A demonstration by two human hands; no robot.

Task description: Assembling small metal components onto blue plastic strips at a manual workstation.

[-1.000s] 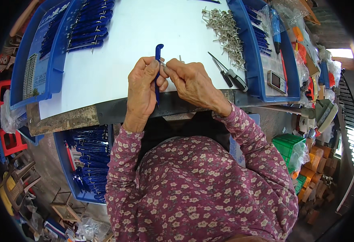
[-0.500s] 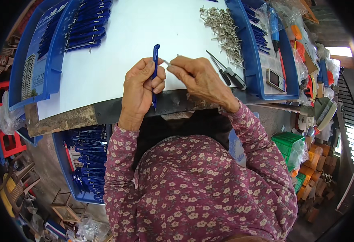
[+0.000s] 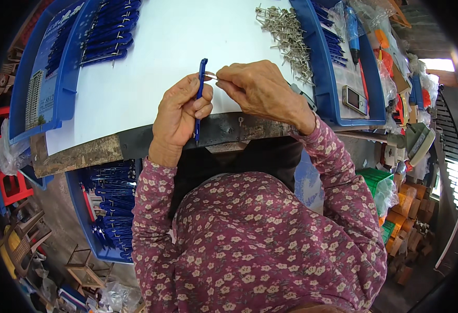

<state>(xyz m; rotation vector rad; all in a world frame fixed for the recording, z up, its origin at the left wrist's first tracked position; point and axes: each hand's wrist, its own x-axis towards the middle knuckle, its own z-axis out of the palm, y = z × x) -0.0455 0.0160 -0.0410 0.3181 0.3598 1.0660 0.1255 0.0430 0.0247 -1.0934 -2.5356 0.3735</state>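
At far left, a red stool (image 3: 14,188) stands on the floor. In the upper left of the frame, a blue tray (image 3: 66,96) holds dark-blue parts; a stack (image 3: 109,34) of similar parts lies just beside it on the white sheet (image 3: 161,52). In the lower left, beneath the tabletop, a bin (image 3: 84,221) is filled with more blue parts. Near the centre, the left hand (image 3: 181,109) is closed, its thumb and curled fingers gripping a blue rod (image 3: 202,81). The rod stands nearly vertical in the frame, its lower end over the table edge. Immediately right, the right hand (image 3: 268,94) has its fingers bent and its tips pinched on a thin metal piece (image 3: 211,76), which points at the rod's upper part; whether it enters the rod cannot be told. Above this hand lies a heap of metal pins (image 3: 286,39); behind its wrist, a grey handle (image 3: 303,95) is partly hidden. In the upper right, a second tray (image 3: 327,99) contains a phone (image 3: 355,100) and blue parts.
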